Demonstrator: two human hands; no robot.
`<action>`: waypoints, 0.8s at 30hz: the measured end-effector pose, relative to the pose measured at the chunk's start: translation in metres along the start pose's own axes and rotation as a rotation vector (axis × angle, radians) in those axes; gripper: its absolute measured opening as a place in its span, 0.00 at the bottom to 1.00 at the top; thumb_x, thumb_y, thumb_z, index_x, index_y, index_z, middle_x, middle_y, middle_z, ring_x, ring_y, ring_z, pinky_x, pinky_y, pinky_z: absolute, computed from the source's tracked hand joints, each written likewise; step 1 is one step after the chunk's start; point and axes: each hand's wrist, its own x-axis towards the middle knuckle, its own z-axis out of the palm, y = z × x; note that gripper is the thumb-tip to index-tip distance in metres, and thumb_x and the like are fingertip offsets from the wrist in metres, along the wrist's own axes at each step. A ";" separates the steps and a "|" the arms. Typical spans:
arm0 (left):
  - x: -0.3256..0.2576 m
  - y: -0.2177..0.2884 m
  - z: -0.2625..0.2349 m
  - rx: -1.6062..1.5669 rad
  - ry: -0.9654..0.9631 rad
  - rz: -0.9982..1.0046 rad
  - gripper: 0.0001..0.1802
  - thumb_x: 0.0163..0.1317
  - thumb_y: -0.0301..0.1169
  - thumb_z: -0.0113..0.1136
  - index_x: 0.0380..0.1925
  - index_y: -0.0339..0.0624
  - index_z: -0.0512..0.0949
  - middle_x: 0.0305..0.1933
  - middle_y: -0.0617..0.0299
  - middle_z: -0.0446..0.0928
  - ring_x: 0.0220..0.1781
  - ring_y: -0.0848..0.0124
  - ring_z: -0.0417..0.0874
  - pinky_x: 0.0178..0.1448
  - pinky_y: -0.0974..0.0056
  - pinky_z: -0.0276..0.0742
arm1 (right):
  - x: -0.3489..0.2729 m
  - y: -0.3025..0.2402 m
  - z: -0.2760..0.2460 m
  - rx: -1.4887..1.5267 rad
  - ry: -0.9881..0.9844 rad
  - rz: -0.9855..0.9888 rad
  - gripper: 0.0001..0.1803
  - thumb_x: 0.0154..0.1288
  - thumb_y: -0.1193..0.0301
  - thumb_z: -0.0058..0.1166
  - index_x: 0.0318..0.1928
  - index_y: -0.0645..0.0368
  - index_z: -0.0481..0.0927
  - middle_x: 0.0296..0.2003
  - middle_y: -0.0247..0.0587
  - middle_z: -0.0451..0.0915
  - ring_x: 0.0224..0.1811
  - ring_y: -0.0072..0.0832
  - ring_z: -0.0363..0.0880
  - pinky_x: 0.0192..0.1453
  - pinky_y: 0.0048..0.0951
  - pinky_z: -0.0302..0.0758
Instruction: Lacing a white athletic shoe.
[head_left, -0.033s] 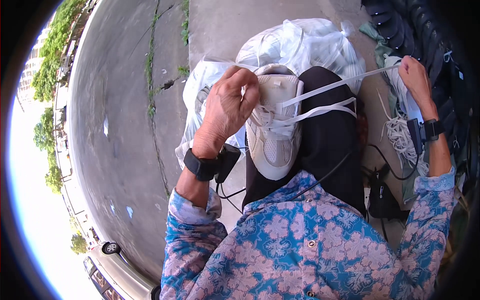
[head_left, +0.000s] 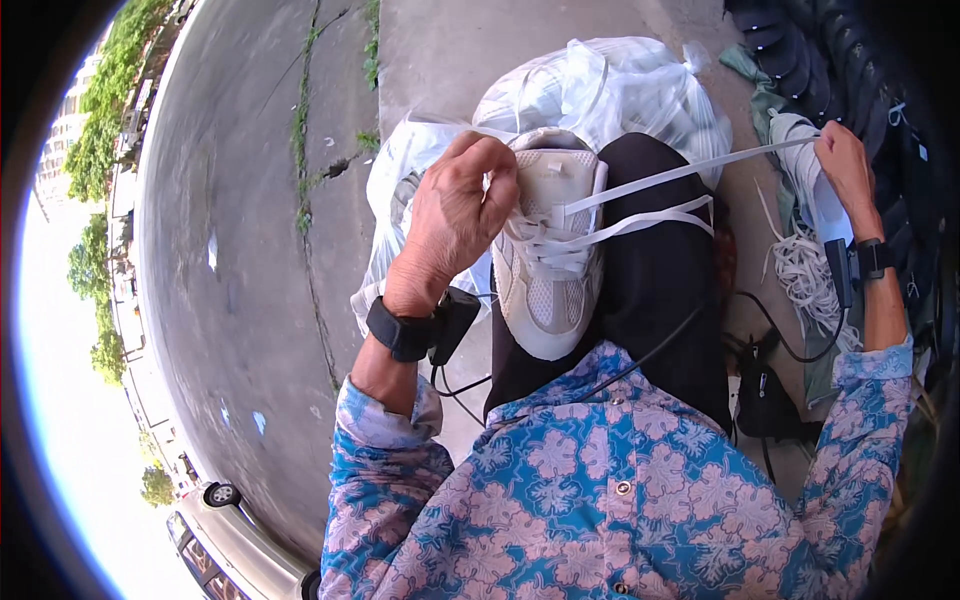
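A pale grey and white sneaker [head_left: 545,305] rests on my lap, toe toward my body. My left hand [head_left: 458,205] is closed on its left upper edge beside the tongue; its fingertips are partly hidden. From the eyelets a flat white shoelace [head_left: 690,171] runs taut up to the right. Its far part is pinched in my right hand [head_left: 846,168], held out beyond my right knee. The other lace end [head_left: 650,218] loops loosely over my dark trouser leg. Laces cross the lower part of the tongue.
White plastic bags [head_left: 610,90] bulge beyond my knees. A heap of loose white laces [head_left: 808,272] lies at the right, below a light shoe [head_left: 795,130]. Dark shoes [head_left: 800,50] are piled far right. Black cables [head_left: 790,345] hang near my wrists. A car [head_left: 235,545] stands lower left.
My right hand has moved slightly farther right and down, with the lace still pinched and stretched. My left hand and the sneaker have stayed in place.
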 end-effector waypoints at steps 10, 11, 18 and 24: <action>0.002 0.015 -0.006 -0.017 -0.159 0.056 0.05 0.62 0.25 0.53 0.33 0.38 0.77 0.37 0.58 0.75 0.37 0.64 0.81 0.41 0.62 0.79 | -0.030 -0.020 0.021 0.328 0.042 -0.106 0.07 0.61 0.72 0.52 0.33 0.64 0.72 0.27 0.44 0.70 0.29 0.34 0.69 0.37 0.33 0.68; 0.001 0.019 -0.005 -0.010 -0.176 0.064 0.05 0.62 0.25 0.53 0.33 0.38 0.77 0.37 0.58 0.75 0.37 0.64 0.81 0.41 0.62 0.79 | -0.033 -0.058 0.014 0.402 -0.040 -0.156 0.07 0.60 0.72 0.53 0.32 0.64 0.72 0.28 0.43 0.70 0.31 0.33 0.69 0.38 0.33 0.68; -0.003 0.037 -0.012 0.158 -0.288 0.059 0.04 0.55 0.26 0.66 0.32 0.42 0.84 0.35 0.59 0.78 0.34 0.63 0.82 0.38 0.61 0.78 | -0.051 -0.204 0.015 0.560 -0.078 -0.702 0.09 0.56 0.67 0.63 0.30 0.58 0.79 0.33 0.38 0.74 0.42 0.36 0.73 0.50 0.38 0.68; 0.003 0.038 -0.018 0.203 -0.384 0.012 0.05 0.55 0.27 0.68 0.33 0.42 0.85 0.36 0.60 0.78 0.35 0.66 0.83 0.38 0.63 0.78 | -0.054 -0.217 0.007 0.417 -0.186 -0.734 0.06 0.57 0.70 0.62 0.30 0.58 0.79 0.35 0.38 0.74 0.44 0.34 0.73 0.50 0.37 0.66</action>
